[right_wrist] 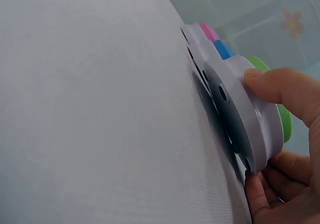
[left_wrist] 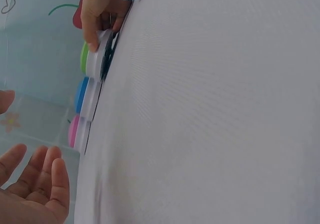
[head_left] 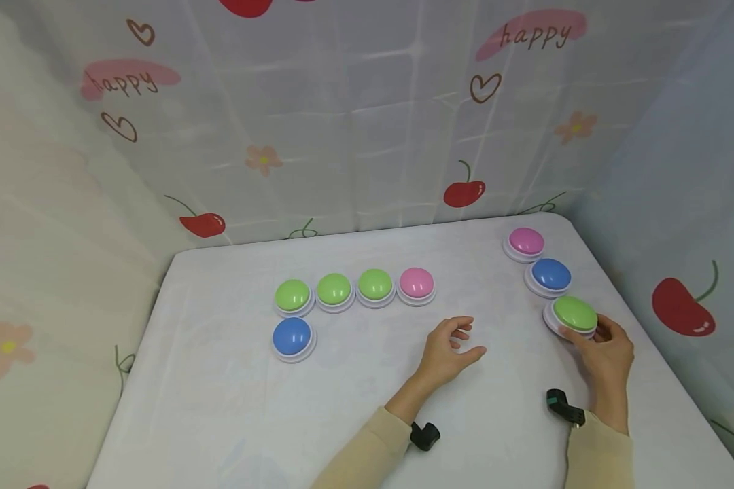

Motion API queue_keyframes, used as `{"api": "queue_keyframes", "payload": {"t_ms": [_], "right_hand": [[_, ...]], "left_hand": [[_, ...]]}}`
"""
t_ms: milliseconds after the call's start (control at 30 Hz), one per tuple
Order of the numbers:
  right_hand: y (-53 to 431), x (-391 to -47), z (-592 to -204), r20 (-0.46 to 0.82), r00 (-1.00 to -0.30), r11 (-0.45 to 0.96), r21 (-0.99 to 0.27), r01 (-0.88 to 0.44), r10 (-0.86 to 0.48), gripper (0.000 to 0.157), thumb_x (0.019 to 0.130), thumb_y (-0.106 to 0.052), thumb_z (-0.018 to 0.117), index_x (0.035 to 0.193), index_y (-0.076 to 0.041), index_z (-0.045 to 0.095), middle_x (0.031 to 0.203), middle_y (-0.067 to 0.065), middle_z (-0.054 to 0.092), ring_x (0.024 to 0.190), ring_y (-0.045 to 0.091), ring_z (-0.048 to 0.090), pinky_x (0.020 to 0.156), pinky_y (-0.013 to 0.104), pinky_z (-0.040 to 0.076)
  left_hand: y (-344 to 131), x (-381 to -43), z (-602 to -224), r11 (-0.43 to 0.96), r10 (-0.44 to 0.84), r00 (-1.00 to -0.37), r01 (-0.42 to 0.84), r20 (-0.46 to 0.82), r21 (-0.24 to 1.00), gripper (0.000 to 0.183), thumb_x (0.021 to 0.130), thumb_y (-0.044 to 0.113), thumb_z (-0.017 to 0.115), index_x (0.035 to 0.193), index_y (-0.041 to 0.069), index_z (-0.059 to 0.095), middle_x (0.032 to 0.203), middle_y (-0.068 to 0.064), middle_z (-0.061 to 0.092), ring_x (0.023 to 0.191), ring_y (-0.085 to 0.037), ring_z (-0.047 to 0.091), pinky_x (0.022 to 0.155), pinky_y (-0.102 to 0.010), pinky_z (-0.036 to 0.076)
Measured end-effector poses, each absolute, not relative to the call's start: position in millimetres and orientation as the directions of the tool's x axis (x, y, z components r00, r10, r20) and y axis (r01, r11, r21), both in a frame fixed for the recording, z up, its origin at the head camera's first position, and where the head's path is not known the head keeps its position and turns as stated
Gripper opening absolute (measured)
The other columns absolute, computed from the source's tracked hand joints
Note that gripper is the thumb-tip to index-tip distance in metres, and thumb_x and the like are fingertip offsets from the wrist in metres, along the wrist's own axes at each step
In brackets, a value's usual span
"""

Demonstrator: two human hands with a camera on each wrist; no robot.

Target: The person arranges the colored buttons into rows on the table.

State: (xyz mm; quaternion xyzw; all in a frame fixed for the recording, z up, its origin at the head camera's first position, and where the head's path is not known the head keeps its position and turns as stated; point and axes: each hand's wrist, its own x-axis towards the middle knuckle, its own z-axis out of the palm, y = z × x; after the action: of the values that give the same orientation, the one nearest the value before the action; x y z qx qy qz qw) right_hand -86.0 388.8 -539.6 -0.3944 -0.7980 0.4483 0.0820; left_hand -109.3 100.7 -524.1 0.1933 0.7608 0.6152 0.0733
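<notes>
My right hand (head_left: pixel 608 350) grips a green push button (head_left: pixel 575 314) by its white round base, thumb on one side and fingers on the other. In the right wrist view that base (right_wrist: pixel 270 129) is tilted, with its near edge raised off the table and its dark underside showing. Just beyond it a blue push button (head_left: pixel 551 274) and a pink push button (head_left: pixel 526 242) continue the line toward the back. My left hand (head_left: pixel 443 352) is held over the middle of the table, fingers loosely bent and thumb apart, with nothing in it.
Left of centre, three green buttons (head_left: pixel 334 290) and a pink button (head_left: pixel 416 283) form a row on the white table (head_left: pixel 220 401). A blue button (head_left: pixel 291 337) sits in front of the row's left end. Printed curtains (head_left: pixel 355 136) hang behind and beside the table.
</notes>
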Motion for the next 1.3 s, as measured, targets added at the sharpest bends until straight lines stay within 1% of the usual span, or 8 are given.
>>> {"api": "queue_keyframes", "payload": {"t_ms": [233, 533, 933, 1000, 1100, 1167, 1233, 1300], "right_hand": [[388.8, -85.7, -539.1, -0.256, -0.675, 0.269, -0.776, 0.570, 0.692, 0.085, 0.081, -0.039, 0.077, 0.151, -0.014, 0.036, 0.149, 0.016, 0.042, 0.126, 0.028, 0.044, 0.112, 0.035, 0.039], [390.5, -81.8, -540.8, -0.221, -0.744, 0.353, -0.773, 0.528, 0.630, 0.085, 0.082, -0.034, 0.078, 0.152, -0.011, 0.035, 0.151, 0.018, 0.042, 0.133, 0.034, 0.042, 0.113, 0.044, 0.037], [382.7, -73.1, -537.7, -0.186, -0.877, 0.465, -0.789, 0.402, 0.442, 0.087, 0.083, -0.039, 0.077, 0.150, -0.004, 0.034, 0.148, 0.026, 0.042, 0.132, 0.042, 0.041, 0.109, 0.059, 0.035], [380.8, -71.7, -537.8, -0.170, -0.902, 0.506, -0.779, 0.370, 0.398, 0.087, 0.082, -0.039, 0.078, 0.149, -0.003, 0.036, 0.146, 0.026, 0.044, 0.129, 0.039, 0.045, 0.109, 0.049, 0.041], [377.2, -70.3, -538.1, -0.105, -0.944, 0.543, -0.796, 0.268, 0.312, 0.082, 0.081, -0.031, 0.080, 0.145, 0.001, 0.041, 0.140, 0.023, 0.049, 0.116, 0.010, 0.055, 0.099, 0.020, 0.047], [374.1, -70.2, -538.0, -0.049, -0.967, 0.545, -0.818, 0.183, 0.251, 0.077, 0.080, -0.024, 0.082, 0.141, 0.003, 0.045, 0.132, 0.012, 0.055, 0.105, -0.008, 0.052, 0.087, 0.004, 0.043], [369.9, -70.3, -537.6, 0.000, -0.981, 0.521, -0.848, 0.103, 0.195, 0.073, 0.078, -0.017, 0.082, 0.138, 0.006, 0.047, 0.125, 0.001, 0.056, 0.099, -0.020, 0.046, 0.083, -0.001, 0.040], [364.3, -70.7, -535.9, 0.030, -0.987, 0.510, -0.858, 0.055, 0.157, 0.072, 0.077, -0.013, 0.083, 0.137, 0.006, 0.048, 0.122, -0.006, 0.054, 0.100, -0.021, 0.045, 0.083, 0.000, 0.040]], "left_hand": [[101.0, -110.2, -526.1, 0.171, 0.382, -0.916, 0.202, 0.124, 0.964, 0.050, 0.082, 0.012, 0.076, 0.127, 0.001, 0.059, 0.115, -0.019, 0.064, 0.099, -0.022, 0.064, 0.083, -0.018, 0.051], [123.2, -116.5, -522.5, 0.240, 0.433, -0.894, 0.237, 0.115, 0.941, 0.045, 0.083, 0.010, 0.075, 0.126, 0.001, 0.061, 0.115, -0.014, 0.065, 0.097, -0.013, 0.063, 0.083, -0.013, 0.050], [182.2, -134.6, -528.1, 0.543, 0.511, -0.859, 0.354, 0.036, 0.761, 0.046, 0.085, 0.020, 0.076, 0.127, 0.008, 0.063, 0.113, -0.001, 0.064, 0.090, -0.002, 0.060, 0.073, -0.005, 0.041], [184.6, -135.2, -530.8, 0.565, 0.494, -0.869, 0.328, 0.008, 0.757, 0.048, 0.084, 0.022, 0.077, 0.127, 0.008, 0.062, 0.112, -0.001, 0.064, 0.088, -0.001, 0.059, 0.072, -0.005, 0.041], [185.1, -135.2, -533.0, 0.563, 0.480, -0.877, 0.300, -0.009, 0.770, 0.050, 0.083, 0.023, 0.079, 0.127, 0.006, 0.063, 0.109, -0.002, 0.065, 0.086, 0.000, 0.057, 0.072, -0.006, 0.042], [183.8, -135.3, -534.1, 0.550, 0.472, -0.882, 0.292, -0.003, 0.782, 0.049, 0.081, 0.023, 0.080, 0.124, 0.006, 0.065, 0.107, -0.001, 0.066, 0.085, 0.001, 0.056, 0.072, -0.006, 0.042], [180.5, -135.2, -535.5, 0.524, 0.456, -0.890, 0.278, 0.010, 0.805, 0.048, 0.078, 0.022, 0.082, 0.120, 0.005, 0.067, 0.104, -0.001, 0.068, 0.084, 0.001, 0.056, 0.072, -0.005, 0.042], [175.5, -135.0, -536.9, 0.490, 0.436, -0.899, 0.267, 0.032, 0.830, 0.047, 0.076, 0.020, 0.084, 0.117, 0.004, 0.069, 0.103, -0.003, 0.068, 0.084, 0.000, 0.058, 0.071, -0.005, 0.043]]}}
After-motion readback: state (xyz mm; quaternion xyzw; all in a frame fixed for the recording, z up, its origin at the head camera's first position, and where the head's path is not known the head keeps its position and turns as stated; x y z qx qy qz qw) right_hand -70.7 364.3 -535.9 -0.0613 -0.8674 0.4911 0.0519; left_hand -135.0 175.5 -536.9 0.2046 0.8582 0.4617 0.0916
